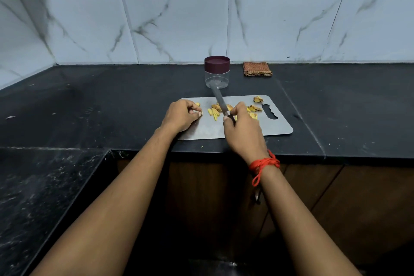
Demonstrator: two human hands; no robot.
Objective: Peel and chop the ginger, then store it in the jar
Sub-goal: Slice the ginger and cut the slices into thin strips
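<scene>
I stand at a black stone tabletop (pixel 112 101), both bare arms reaching forward to a thin grey cutting board (pixel 275 128) that lies just behind the front edge. My left hand (pixel 182 116) rests on the board's left part with its fingers curled, and thumb and forefinger appear to pinch a small ginger piece (pixel 200 113) against the surface. My right hand (pixel 243 132), with a red thread (pixel 264 162) tied at the wrist, grips the handle of a knife (pixel 218 96) whose blade points away from me toward the back edge. Pale yellow ginger strips (pixel 214 112) lie between my hands, and browner peelings (pixel 257 99) are scattered toward the board's far right corner. Behind the board stands the clear jar (pixel 216 78), empty, its dark maroon lid (pixel 216 63) on. A folded checked cloth (pixel 257 68) lies to its right at the back edge. I judge the strips to be light, firm and fibrous, probably damp enough to cling to skin and blade. They are too small to hold singly, so pinching them in bunches or scraping them together with the flat of the blade should work best. The jar looks like light plastic, best held round its body while the lid is turned.
</scene>
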